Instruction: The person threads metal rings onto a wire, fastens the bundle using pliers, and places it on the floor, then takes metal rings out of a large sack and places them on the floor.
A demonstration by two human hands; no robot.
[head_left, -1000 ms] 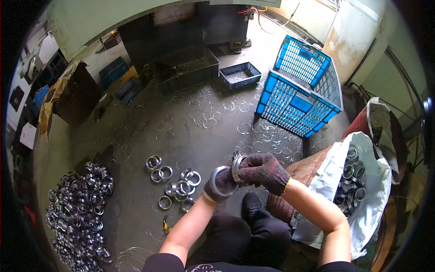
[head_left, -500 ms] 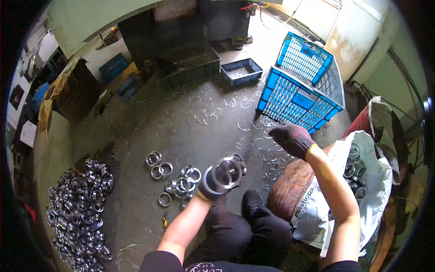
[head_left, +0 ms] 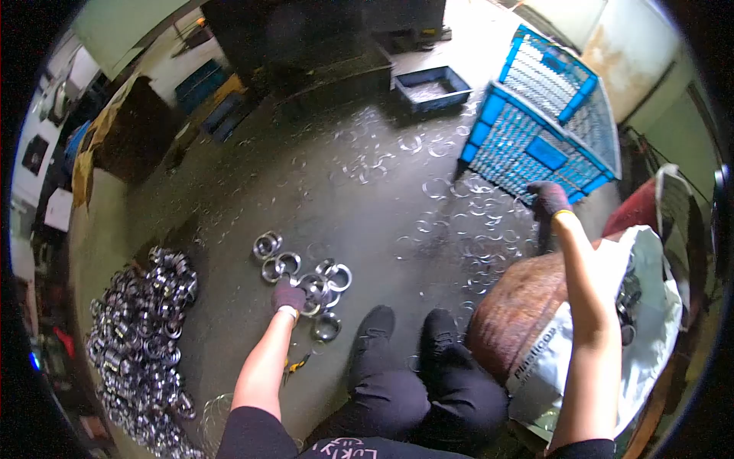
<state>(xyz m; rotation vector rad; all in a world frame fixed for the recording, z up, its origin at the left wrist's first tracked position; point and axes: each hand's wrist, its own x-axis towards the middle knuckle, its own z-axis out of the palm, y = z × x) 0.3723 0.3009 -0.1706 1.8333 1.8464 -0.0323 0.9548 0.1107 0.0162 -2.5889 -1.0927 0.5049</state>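
Observation:
My left hand (head_left: 288, 297), in a dark glove, reaches down among loose shiny metal rings (head_left: 326, 327) on the floor. Its fingers curl over a metal ring at the group's left side and partly hide it. My right hand (head_left: 549, 197), also gloved, is stretched forward by the near lower corner of a blue plastic crate (head_left: 501, 145). Its fingers are bent together, and whatever they hold is too unclear to name. Thin wire-like rings (head_left: 489, 222) lie scattered on the floor below it. Yellow-handled pliers (head_left: 293, 369) rest near my left forearm.
A large heap of metal rings (head_left: 141, 344) lies at the left. At my right, a white bag (head_left: 566, 375) containing rings stands beside a brown rounded container (head_left: 512, 306). A shallow dark tray (head_left: 432, 90) sits farther back. My shoes (head_left: 375, 333) are on the floor between.
My left hand has moved left and down from mid-air to the floor rings; the rings it carried no longer show in it. My right hand has reached farther right. The view has shifted.

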